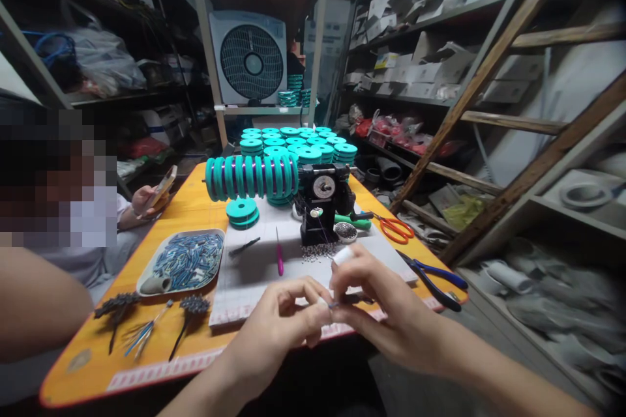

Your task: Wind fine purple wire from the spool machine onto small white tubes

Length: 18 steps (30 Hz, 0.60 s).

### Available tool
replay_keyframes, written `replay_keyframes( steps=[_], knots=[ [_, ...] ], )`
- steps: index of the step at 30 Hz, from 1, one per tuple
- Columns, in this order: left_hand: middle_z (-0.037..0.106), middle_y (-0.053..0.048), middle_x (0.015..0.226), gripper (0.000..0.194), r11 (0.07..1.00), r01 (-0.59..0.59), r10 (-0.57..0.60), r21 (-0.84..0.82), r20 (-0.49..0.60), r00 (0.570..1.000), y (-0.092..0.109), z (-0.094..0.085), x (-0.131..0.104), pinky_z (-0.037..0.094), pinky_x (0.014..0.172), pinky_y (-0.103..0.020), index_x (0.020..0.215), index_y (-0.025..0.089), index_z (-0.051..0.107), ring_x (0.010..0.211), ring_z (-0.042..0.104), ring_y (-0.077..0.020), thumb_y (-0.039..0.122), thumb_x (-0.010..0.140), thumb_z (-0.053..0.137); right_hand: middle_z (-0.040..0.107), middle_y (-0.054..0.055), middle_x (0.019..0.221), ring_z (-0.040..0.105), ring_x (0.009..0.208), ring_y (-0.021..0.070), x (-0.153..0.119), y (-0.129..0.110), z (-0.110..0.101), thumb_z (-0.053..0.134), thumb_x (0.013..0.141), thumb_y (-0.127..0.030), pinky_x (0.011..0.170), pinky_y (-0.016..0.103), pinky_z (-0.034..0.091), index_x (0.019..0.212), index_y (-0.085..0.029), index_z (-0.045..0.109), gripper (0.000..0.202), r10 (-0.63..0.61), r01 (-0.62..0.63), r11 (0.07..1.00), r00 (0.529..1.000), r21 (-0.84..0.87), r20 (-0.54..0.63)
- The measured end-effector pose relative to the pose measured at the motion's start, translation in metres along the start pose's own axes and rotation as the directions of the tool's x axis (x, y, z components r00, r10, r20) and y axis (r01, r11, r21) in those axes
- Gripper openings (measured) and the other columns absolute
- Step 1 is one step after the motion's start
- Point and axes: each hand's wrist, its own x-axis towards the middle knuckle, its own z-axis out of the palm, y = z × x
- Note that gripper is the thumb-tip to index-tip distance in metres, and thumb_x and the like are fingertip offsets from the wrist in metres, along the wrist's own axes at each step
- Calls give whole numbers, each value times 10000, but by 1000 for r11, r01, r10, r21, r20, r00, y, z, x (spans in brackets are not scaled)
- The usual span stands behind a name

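Above the front edge of the board, my left hand and my right hand meet, fingertips pinched together. Between them is a thin blue-grey piece, mostly hidden by the fingers. White tape wraps a finger of my right hand. A small dark object shows partly behind the right fingers. Beyond the hands stands a black hand-cranked winder with a row of teal spools on its shaft. Small metal beads lie at its base, beside a small bowl of beads.
A tray of small blue-grey pieces stands left, near dark bristly bundles. A magenta-handled needle tool lies on the white board. Orange scissors and blue-handled pliers lie right. A person with a phone sits left.
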Motion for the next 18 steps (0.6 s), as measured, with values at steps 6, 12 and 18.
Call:
replay_keyframes(
  steps=[6, 12, 18],
  knots=[
    [506, 1, 667, 257, 870, 178, -147, -461, 103, 984, -8, 0, 3, 282, 528, -160, 698, 92, 583, 550, 425, -25, 284, 751, 746, 489, 30, 858, 475, 693, 118, -1, -9, -13, 460, 975, -155, 570, 224, 394, 994, -225, 636, 190, -201, 314, 815, 942, -488, 270],
    [536, -20, 702, 211, 855, 191, -158, -483, 109, 981, -10, 0, 4, 306, 528, -156, 730, 75, 628, 574, 451, -29, 247, 753, 748, 572, 6, 794, 533, 686, 104, 3, -4, -4, 526, 977, -345, 616, 216, 465, 910, -180, 628, 205, -56, 97, 950, 988, -297, 144],
    [547, -8, 703, 268, 948, 112, -95, -297, 71, 993, -5, -4, 2, 319, 558, -180, 689, 112, 582, 596, 477, -53, 322, 784, 719, 562, 24, 812, 564, 734, 125, -2, 2, -5, 539, 973, -290, 641, 227, 495, 947, -219, 727, 202, -85, 123, 965, 983, -231, 165]
  ],
)
